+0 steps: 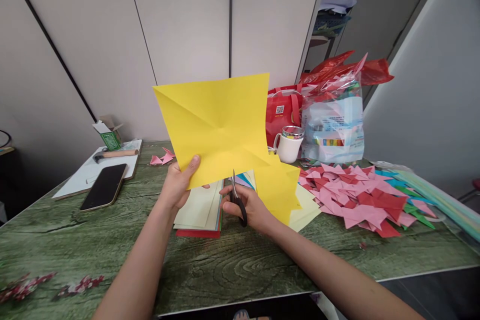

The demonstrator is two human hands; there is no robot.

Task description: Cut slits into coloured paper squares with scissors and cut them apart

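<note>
My left hand (180, 180) pinches the lower left corner of a creased yellow sheet of paper (221, 125), thumb in front and fingers behind. The sheet is held upright above the table. In my right hand (251, 207) are scissors (240, 210) with black handles, their blades pointing up at the sheet's lower edge. Whether the blades touch the paper I cannot tell. Below lies a stack of pale paper sheets (198, 209) with a red one at the bottom. More yellow paper (279, 190) lies beside my right hand.
Folded pink and red paper pieces (352, 195) are heaped at right. Behind them stand a white mug (288, 145), a red bag (283, 110) and a plastic bag (333, 130). At left lie a phone (105, 186), a hammer (116, 154) and a small green box (109, 135).
</note>
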